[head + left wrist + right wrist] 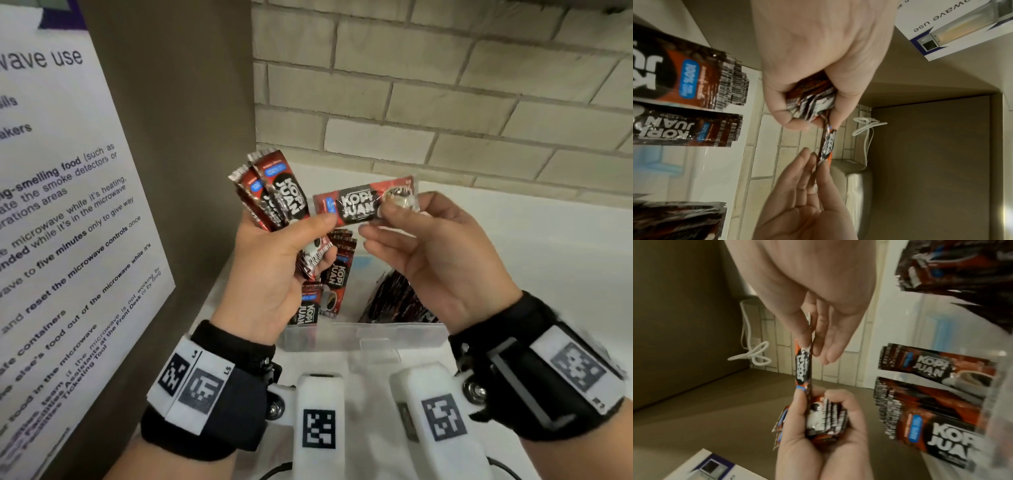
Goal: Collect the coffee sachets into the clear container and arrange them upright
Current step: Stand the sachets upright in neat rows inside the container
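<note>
Gathering is under way above the clear container [359, 337]: the left hand [270, 274] clasps a bundle of sachets [274, 195], the right hand [435, 253] pinches a single sachet [356, 205] sideways in its fingers [394, 210], which next, I judge, needs turning upright to join the bundle.

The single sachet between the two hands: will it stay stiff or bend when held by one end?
The single sachet looks thin and crinkled, so it probably flexes. The right hand pinches it with fingertips only, suggesting it is light. Its glossy film may slip against the bundle in the left hand.
</note>
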### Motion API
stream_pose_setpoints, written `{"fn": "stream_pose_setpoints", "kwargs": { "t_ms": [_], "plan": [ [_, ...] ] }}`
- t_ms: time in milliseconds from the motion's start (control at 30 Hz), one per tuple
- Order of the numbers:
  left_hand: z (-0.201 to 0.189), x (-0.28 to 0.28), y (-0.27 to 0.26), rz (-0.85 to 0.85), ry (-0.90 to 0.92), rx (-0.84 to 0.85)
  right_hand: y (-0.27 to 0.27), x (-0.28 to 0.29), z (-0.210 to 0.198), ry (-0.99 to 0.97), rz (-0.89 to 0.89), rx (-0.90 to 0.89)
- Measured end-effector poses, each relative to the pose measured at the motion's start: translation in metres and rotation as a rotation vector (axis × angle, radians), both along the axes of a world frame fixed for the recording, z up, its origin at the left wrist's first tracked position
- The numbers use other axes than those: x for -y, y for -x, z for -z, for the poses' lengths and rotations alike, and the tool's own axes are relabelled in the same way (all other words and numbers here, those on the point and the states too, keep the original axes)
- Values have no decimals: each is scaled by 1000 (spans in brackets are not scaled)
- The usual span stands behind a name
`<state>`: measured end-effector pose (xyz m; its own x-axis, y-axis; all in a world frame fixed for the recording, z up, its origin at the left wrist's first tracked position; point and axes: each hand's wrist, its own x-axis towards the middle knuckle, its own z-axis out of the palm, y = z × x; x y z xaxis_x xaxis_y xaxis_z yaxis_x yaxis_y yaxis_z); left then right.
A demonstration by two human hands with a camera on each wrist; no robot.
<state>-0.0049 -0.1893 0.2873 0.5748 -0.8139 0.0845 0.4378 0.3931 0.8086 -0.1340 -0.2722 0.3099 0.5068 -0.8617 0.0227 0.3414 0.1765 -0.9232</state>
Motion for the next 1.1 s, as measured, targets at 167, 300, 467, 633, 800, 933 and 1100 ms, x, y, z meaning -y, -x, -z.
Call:
{"fn": "stream_pose_setpoints", "kwargs": {
  "t_ms": [167, 300, 467, 633, 800, 933, 1100],
  "plan": [
    [0, 2, -2, -90, 99, -80, 9, -5, 13, 204, -337, -475],
    [5, 4, 3, -59, 52, 41, 3, -3, -1, 512, -335, -716],
    [7, 6, 7, -78, 9, 82, -15, 3, -27, 765, -297, -829],
    [3, 0, -13, -172, 61, -15, -22, 24, -21, 556, 13, -790],
    [2, -3, -26, -219, 81, -43, -31, 27, 14, 378, 60, -796],
    [1, -4, -26, -198, 83, -40, -39, 23, 33, 389, 50, -844],
    [0, -3, -24, -172, 86, -32, -48, 21, 50, 348, 67, -925]
  ]
}}
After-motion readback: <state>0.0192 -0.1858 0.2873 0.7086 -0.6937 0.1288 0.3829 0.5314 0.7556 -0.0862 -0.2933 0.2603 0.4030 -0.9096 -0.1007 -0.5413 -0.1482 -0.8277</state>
